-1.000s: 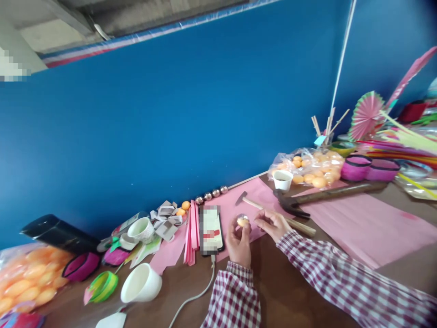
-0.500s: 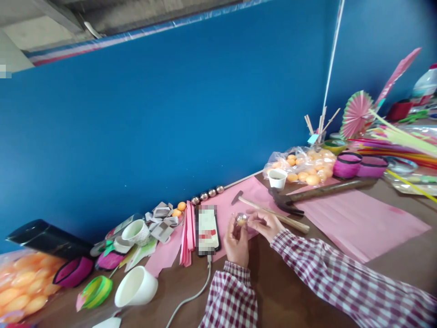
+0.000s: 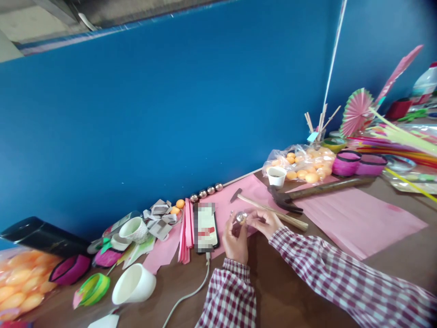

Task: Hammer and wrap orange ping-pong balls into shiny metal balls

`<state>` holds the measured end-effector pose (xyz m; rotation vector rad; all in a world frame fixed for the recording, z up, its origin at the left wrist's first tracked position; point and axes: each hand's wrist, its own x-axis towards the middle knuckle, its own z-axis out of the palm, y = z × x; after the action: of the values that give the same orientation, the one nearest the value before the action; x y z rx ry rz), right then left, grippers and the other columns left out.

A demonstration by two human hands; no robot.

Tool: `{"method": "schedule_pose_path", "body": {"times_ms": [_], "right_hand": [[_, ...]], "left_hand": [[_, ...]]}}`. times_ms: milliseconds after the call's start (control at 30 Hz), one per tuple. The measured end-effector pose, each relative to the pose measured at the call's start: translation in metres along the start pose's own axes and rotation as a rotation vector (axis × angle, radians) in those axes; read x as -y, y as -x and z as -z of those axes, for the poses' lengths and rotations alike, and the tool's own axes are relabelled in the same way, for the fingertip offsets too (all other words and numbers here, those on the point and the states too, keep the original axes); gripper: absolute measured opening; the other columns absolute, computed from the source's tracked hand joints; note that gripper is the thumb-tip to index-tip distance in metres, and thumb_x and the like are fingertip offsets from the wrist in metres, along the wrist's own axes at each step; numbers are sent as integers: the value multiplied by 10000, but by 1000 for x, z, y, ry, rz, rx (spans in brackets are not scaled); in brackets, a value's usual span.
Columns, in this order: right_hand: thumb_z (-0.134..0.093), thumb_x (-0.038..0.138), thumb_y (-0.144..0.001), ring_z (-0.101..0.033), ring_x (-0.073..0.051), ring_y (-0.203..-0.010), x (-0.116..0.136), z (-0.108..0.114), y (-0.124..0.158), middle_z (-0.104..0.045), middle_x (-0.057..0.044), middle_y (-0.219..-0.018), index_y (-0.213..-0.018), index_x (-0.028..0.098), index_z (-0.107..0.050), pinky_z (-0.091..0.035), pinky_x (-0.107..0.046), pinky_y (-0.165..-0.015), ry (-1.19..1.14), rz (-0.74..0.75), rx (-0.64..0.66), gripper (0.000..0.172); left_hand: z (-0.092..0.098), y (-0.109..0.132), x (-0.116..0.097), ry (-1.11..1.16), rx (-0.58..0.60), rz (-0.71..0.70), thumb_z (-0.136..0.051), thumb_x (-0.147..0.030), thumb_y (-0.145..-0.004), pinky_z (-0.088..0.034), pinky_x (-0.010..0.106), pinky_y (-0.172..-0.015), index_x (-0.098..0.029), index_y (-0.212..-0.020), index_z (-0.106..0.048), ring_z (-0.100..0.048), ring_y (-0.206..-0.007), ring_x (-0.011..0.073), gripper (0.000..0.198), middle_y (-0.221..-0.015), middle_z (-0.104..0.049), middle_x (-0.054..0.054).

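Observation:
My left hand (image 3: 235,239) is closed around a small shiny silver ball (image 3: 241,217), with thumb and fingers on its sides. A bit of orange shows on the ball's lower side. At the ball's right edge my right hand (image 3: 266,222) has its fingers pinched together; anything between them is too small to make out. Behind the right hand lies a small hammer (image 3: 273,211) with a wooden handle. A phone (image 3: 206,230) lies on pink paper left of my hands. Several similar silver balls (image 3: 202,193) stand in a row against the blue wall.
A claw hammer (image 3: 324,190) lies beyond my right arm, near a small white cup (image 3: 276,176) and a bag of orange balls (image 3: 307,164). A white cable (image 3: 191,294) runs from the phone. At left stand a paper cup (image 3: 133,284) and another bag of orange balls (image 3: 23,282).
The view has shifted slightly, so everything sits a little further left and up. Both hands stay at the ball with almost the same grip.

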<state>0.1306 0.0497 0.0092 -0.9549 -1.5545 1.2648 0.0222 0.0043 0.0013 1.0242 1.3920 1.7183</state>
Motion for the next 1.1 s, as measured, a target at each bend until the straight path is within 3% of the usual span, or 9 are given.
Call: {"method": "schedule_pose_path", "body": {"times_ms": [833, 1100], "right_hand": [[-612, 344, -682, -616, -209, -827, -4, 0, 0, -636, -79, -997, -674, 151, -657, -499, -346, -760, 23, 24, 26, 198], [-606, 356, -686, -621, -219, -796, -6, 0, 0, -671, -61, -775, -678, 160, -647, -499, -362, -753, 11, 30, 40, 201]], "left_hand": [[3, -3, 9, -35, 38, -23, -649, -258, -671, -495, 350, -796, -142, -1131, -514, -599, -937, 216, 493, -1115, -584, 140], [3, -2, 8, -43, 31, -26, -648, -241, -673, -498, 337, -791, -149, -1121, -522, -599, -936, 209, 474, -1103, -589, 130]]}}
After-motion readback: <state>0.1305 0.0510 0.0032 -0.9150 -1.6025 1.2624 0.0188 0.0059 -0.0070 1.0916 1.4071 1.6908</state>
